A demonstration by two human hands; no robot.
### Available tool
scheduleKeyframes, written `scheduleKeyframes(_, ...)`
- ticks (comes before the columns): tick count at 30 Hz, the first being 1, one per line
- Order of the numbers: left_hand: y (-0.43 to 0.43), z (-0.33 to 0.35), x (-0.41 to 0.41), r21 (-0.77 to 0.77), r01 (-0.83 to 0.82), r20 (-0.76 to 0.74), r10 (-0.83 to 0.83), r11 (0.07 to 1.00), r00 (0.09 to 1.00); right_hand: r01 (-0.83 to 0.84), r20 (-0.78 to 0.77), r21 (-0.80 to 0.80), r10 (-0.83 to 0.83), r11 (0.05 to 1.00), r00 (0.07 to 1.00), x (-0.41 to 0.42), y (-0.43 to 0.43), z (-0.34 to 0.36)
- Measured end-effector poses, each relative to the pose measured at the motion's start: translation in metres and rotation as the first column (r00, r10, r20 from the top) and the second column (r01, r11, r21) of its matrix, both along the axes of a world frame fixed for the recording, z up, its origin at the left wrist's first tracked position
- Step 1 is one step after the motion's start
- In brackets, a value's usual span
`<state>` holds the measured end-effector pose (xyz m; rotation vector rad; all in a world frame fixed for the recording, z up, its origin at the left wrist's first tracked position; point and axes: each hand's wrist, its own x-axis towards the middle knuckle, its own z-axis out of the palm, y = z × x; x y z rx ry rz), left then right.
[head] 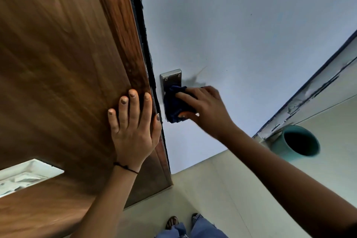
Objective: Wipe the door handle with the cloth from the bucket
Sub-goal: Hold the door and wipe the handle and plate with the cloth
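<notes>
A silver metal handle plate (171, 77) is fixed to the pale blue door (241, 35), close to its left edge. My right hand (206, 108) presses a dark blue cloth (174, 104) against the plate's lower part, and the handle itself is hidden under the cloth. My left hand (133, 125) lies flat with fingers spread on the brown wooden panel (61, 63) just left of the door edge, holding nothing. A teal bucket (297, 144) stands on the floor to the right, its inside dark.
A dark smudge (195, 80) marks the door just right of the plate. Pale floor tiles (222, 189) run below, with my sandalled feet and jeans (191, 228) at the bottom. A worn door frame edge (313, 91) slants past the bucket.
</notes>
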<state>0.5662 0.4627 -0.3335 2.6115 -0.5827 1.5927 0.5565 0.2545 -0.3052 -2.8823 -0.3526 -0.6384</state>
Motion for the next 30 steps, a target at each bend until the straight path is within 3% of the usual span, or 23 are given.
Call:
scheduleKeyframes(7, -0.005, -0.003, 0.003, 0.009, -0.037, 0.019, 0.037, 0.999, 0.999, -0.01, 0.036, 0.068, 0.008, 0.998, 0.999, -0.003, 0.003, -0.005)
scheduleKeyframes(11, -0.003, -0.002, 0.002, 0.007, -0.022, 0.005, 0.022, 1.0, 1.0, 0.012, 0.065, 0.001, -0.012, 1.0, 0.998, -0.004, 0.014, -0.01)
scheduleKeyframes(18, -0.002, -0.002, 0.002, 0.011, -0.028, 0.022, 0.028, 1.0, 0.999, 0.017, -0.041, -0.117, -0.022, 0.993, 0.999, 0.005, -0.007, 0.002)
scheduleKeyframes(23, -0.002, -0.002, 0.002, 0.023, -0.037, 0.019, 0.037, 0.999, 0.999, -0.004, -0.258, -0.012, 0.001, 1.0, 0.966, 0.011, -0.033, 0.017)
scheduleKeyframes(26, -0.001, -0.001, 0.002, 0.028, -0.034, 0.016, 0.034, 0.999, 0.999, 0.025, -0.317, 0.045, -0.009, 0.999, 0.948, 0.014, -0.05, 0.019)
scheduleKeyframes(30, -0.001, 0.0, 0.001, 0.033, -0.033, 0.012, 0.033, 0.999, 0.999, 0.072, -0.344, 0.236, 0.014, 0.969, 0.939, 0.016, -0.058, 0.016)
